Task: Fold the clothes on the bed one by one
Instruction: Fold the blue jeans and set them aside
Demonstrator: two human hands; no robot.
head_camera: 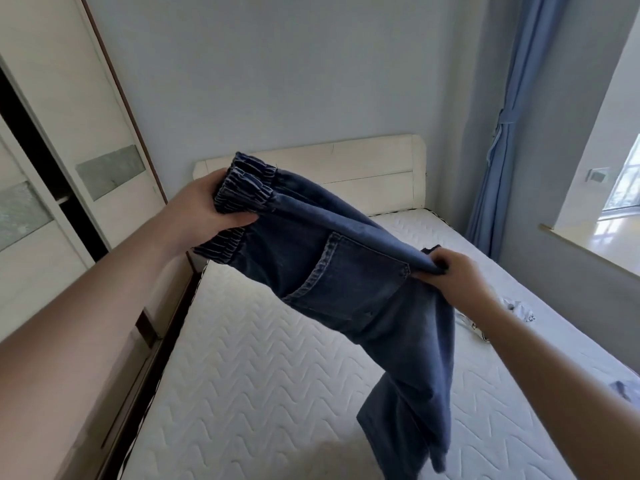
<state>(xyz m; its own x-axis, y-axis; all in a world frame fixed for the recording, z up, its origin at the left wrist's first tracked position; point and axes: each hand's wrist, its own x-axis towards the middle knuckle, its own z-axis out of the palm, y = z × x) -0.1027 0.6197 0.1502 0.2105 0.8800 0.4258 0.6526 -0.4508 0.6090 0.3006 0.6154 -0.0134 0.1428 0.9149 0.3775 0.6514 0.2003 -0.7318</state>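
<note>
A pair of dark blue jeans with an elastic waistband hangs in the air above the white quilted mattress. My left hand grips the gathered waistband at the upper left. My right hand pinches the fabric at the seat, lower and to the right. A back pocket faces me and the legs dangle down toward the mattress at the lower right. A white printed garment lies crumpled on the mattress behind my right wrist, partly hidden.
A cream headboard stands against the far wall. A wardrobe with sliding doors runs along the left of the bed. A blue curtain and a window sill are on the right. Another bit of cloth shows at the right edge.
</note>
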